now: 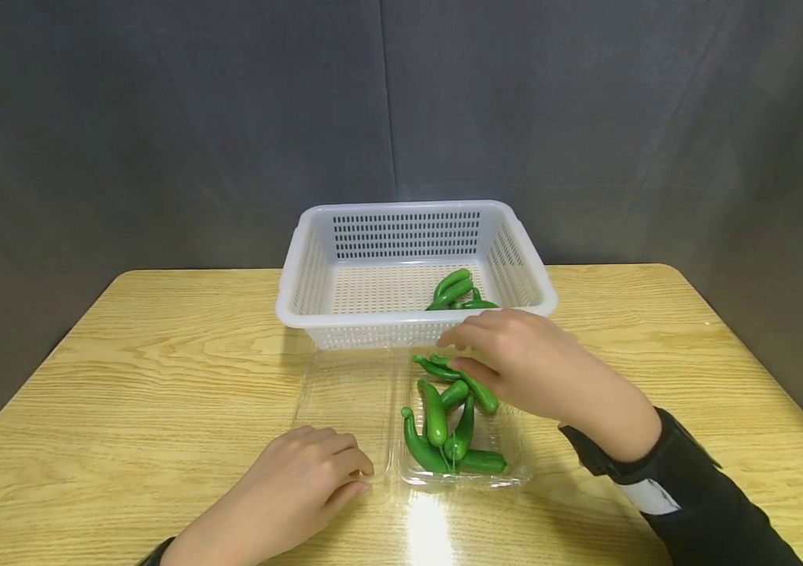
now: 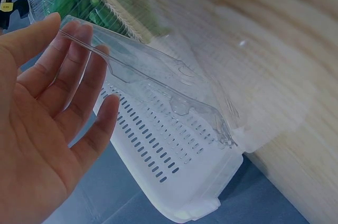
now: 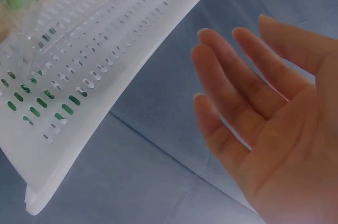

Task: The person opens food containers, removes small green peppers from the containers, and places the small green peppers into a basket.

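Note:
A clear plastic clamshell box lies unfolded on the table, its lid half at the left and its peppered half at the right. Several green chili peppers lie in a loose pile there. My left hand is at the lid's near edge, thumb on one side and fingers on the other, lightly holding it. Over the far right part of the box hovers my right hand, fingers gently bent and spread, with nothing in its palm in the right wrist view.
Just behind the box stands a white slotted plastic basket. A few more green chili peppers lie at its right front. The wooden table extends to both sides, and a dark grey cloth hangs behind it.

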`<state>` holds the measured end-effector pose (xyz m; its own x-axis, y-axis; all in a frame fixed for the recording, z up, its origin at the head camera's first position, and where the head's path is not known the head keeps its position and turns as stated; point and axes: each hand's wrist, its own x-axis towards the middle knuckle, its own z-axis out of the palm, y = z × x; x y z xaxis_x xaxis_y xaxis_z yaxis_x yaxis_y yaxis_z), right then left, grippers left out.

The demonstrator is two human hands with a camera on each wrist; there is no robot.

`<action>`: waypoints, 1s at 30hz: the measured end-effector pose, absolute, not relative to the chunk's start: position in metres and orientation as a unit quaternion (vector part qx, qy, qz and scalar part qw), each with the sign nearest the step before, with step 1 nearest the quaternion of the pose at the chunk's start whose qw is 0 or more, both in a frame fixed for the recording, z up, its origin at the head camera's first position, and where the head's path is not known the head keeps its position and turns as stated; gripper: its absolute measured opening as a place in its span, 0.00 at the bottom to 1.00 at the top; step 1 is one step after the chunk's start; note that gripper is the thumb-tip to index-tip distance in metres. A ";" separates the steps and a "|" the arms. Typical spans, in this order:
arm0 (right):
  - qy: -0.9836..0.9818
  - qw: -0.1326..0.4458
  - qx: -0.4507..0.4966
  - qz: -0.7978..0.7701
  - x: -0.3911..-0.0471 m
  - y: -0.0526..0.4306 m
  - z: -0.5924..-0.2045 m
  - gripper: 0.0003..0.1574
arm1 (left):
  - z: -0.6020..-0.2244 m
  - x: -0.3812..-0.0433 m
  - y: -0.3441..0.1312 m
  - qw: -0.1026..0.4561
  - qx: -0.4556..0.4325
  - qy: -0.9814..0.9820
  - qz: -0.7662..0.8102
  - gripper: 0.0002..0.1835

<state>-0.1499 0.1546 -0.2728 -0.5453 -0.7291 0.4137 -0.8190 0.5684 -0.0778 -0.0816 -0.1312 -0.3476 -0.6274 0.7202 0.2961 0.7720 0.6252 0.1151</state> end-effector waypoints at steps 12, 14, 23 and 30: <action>-0.906 0.107 0.400 0.092 -0.139 0.152 -0.274 0.15 | -0.347 -0.082 -0.131 0.107 -0.416 -0.895 -0.119 0.04; -0.908 0.098 0.397 0.089 -0.138 0.152 -0.274 0.15 | -0.347 -0.082 -0.131 0.106 -0.415 -0.895 -0.120 0.04; -0.903 0.069 0.413 0.095 -0.136 0.152 -0.276 0.13 | -0.347 -0.083 -0.131 0.108 -0.417 -0.894 -0.120 0.04; -0.907 0.027 0.412 0.089 -0.134 0.153 -0.279 0.10 | -0.347 -0.082 -0.130 0.104 -0.417 -0.895 -0.120 0.04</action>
